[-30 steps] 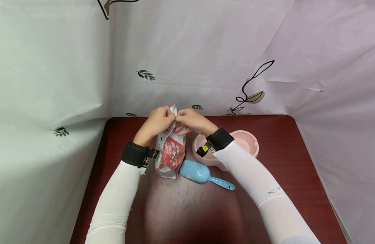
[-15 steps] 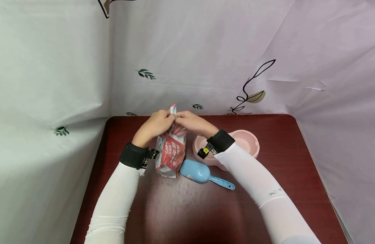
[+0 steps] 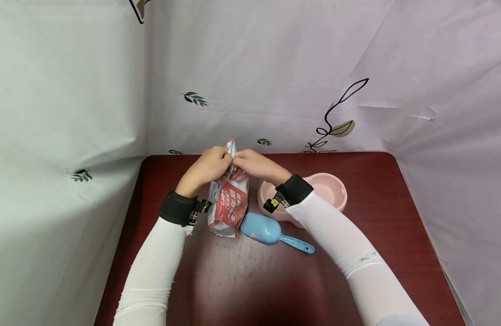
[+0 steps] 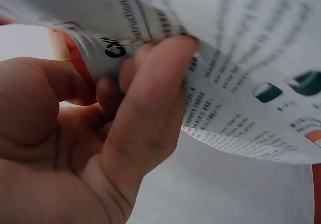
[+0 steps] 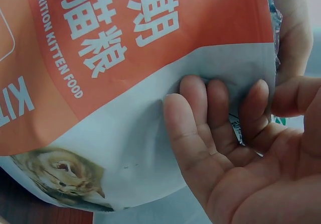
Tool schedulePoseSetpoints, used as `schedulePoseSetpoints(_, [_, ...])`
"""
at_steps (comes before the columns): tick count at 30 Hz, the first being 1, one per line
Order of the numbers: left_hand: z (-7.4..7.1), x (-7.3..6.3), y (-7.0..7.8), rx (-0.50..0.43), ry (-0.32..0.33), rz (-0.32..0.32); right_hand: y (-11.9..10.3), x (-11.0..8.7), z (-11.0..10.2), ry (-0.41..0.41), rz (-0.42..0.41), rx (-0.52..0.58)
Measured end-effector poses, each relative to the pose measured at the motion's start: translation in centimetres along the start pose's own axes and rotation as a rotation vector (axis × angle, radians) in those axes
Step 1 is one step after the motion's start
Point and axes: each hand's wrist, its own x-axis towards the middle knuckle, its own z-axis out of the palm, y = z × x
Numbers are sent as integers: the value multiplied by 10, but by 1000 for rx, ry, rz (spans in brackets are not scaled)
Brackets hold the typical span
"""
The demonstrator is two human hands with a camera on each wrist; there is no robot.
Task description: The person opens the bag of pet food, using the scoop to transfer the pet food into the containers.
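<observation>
On a dark red table [image 3: 385, 194], toward the far edge and left of centre: bag of kitten food [image 3: 232, 206], one, white and orange-red, bearing one kitten picture [image 5: 62, 176] low on the front. Blue scoop [image 3: 263, 229], one, just beside the bag's near right side, handle pointing right and toward the near edge. Pink bowl [image 3: 329, 192], one, right of the bag, partly covered by the right wrist; one round basin plainly visible at the right end. Hands, two, bare: left hand [image 3: 205, 168], right hand [image 3: 259, 165]. Black wrist straps, two: left strap [image 3: 175, 208], right strap [image 3: 295, 186]. White sleeves, two: left sleeve [image 3: 152, 267], right sleeve [image 3: 336, 231].

Pose: both arms stretched forward, converging at the bag's top. Left hand coming in from the left, back uppermost, pinching the upper edge. Right hand opposite, fingers curled against the bag's panel, gripping the same edge. Fingertips close together, flap of bag standing beyond.

Orientation: long axis running away from the person, base nearest, top end toward the patterned backdrop [image 3: 254, 68], canted slightly right. Printed front turned toward the head camera. Cannot tell whether sealed at the mouth.
</observation>
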Motion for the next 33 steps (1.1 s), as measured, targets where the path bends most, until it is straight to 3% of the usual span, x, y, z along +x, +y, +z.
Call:
schedulePoseSetpoints(7, [-2,-8,2,1,-4,-27,-1,-2,4,29,-6,2])
schedulePoseSetpoints(12, [-2,-13,5,69,-37,-46,1,-4,7,25,-17,5])
schedulePoseSetpoints(17, [1,-17,8,121,-24,-36,2,-4,9,33,-14,14])
schedulePoseSetpoints(23, [4,-24,9,146,-46,-61,6,-7,13,-28,27,102])
schedulePoseSetpoints(33, [5,-28,4,122,-19,-7,2,-11,13,-65,-8,116])
